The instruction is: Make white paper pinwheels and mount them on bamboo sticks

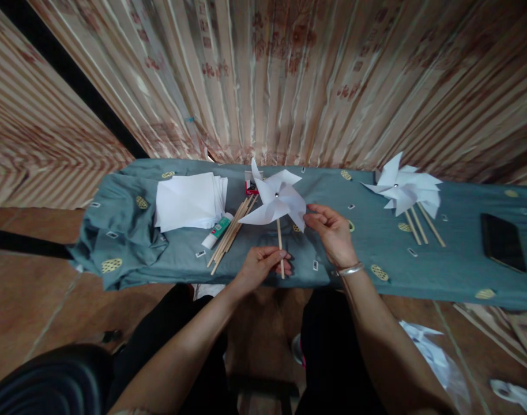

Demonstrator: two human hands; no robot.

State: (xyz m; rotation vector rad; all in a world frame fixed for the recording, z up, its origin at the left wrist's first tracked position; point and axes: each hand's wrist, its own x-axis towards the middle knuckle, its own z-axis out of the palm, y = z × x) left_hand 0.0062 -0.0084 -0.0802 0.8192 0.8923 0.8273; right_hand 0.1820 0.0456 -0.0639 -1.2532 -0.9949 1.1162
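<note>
A white paper pinwheel (277, 199) on a thin wooden stick stands upright over the middle of the cloth-covered table. My left hand (263, 264) is closed round the lower part of its stick. With thumb and fingers pinched, my right hand (331, 230) grips the edge of the pinwheel's right blade. Just left of the pinwheel lies a loose bundle of wooden sticks (231, 233). Beside them is a glue stick (217, 230) with a green and white label. A small red box (251, 185) sits partly hidden behind the pinwheel.
White paper sheets (189, 200) lie stacked at the left. Several finished pinwheels (406, 184) overlap at the right, near a dark phone (503, 242). A pleated curtain (263, 75) hangs behind the table (350, 271). White paper pieces in clear plastic (432, 351) lie on the floor.
</note>
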